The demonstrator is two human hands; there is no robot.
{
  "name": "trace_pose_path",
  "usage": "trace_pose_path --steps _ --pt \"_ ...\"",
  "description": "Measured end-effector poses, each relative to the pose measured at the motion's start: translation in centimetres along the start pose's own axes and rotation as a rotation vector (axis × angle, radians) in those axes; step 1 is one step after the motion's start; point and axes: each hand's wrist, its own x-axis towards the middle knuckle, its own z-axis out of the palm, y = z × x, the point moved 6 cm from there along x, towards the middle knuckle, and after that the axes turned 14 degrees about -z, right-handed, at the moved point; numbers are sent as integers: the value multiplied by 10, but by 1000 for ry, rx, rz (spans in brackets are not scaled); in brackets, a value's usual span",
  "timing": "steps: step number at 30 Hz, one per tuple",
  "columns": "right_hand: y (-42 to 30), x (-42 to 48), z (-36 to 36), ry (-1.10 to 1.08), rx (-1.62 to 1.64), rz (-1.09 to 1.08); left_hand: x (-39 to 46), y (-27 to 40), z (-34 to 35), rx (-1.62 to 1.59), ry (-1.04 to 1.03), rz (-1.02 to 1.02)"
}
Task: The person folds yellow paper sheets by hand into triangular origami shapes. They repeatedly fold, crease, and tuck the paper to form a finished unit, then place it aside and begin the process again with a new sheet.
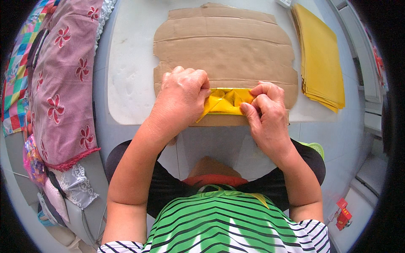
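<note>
A strip of shiny gold foil paper [226, 100], folded and creased, lies across the near part of a brown cardboard sheet [221, 53]. My left hand [185, 95] pinches the strip's left end between thumb and curled fingers; a pointed corner sticks out below it. At the right end, my right hand [267, 107] holds the strip between thumb and fingers. The cardboard rests on a white table [129, 72]. Right of it lies a stack of yellow-gold paper sheets [321, 60].
Part of a white object [284, 3] shows at the table's far edge. Left of the table, a pink flowered cloth [68, 72] covers a seat. A small red box [343, 218] is at the lower right. My knees are under the table's near edge.
</note>
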Motion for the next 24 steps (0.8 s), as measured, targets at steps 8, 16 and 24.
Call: trace_pose_path --steps 8,16,24 --pt "0 2 1 -21 -27 5 2 -1 0 -21 -2 2" --pt "1 1 2 -7 -24 16 2 0 0 -9 -12 -18" --pt "2 1 1 -13 -41 -1 -2 6 0 75 101 69"
